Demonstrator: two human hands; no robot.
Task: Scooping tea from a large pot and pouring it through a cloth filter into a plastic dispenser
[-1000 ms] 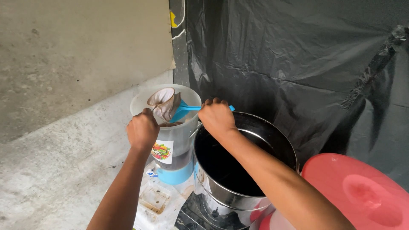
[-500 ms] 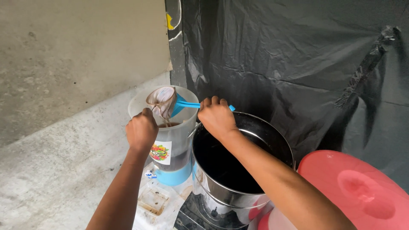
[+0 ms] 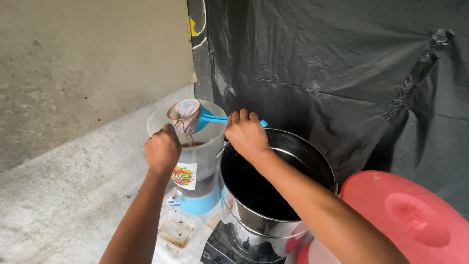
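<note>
Starting at the left, my left hand (image 3: 162, 149) sits clenched at the near rim of the clear plastic jug (image 3: 195, 161); the fingers are curled tight together, and they seem to pinch the lower end of the cloth filter (image 3: 184, 115), though I cannot tell exactly how much cloth is in that grip; the brown, stained bag rises just above and beyond those knuckles, over the jug's mouth, with dark liquid visible below it inside the jug; a small clear tub (image 3: 177, 230) lies under my left forearm. Moving right, the blue strainer handle (image 3: 215, 119) runs from the filter ring to my right hand (image 3: 246, 134), whose fingers are wrapped fully round it, clamped shut; below that wrist stands the steel pot (image 3: 273, 195), dark inside; further right sits a red plastic lid (image 3: 410, 215), with black plastic sheeting (image 3: 332, 63) hanging behind.

The risks I judge from here: squeezing too hard could burst or slip the cloth off its ring, dropping grounds into the jug; a tilted handle could send drips outside the rim; leaning on the jug's edge could tip it toward the pot.
</note>
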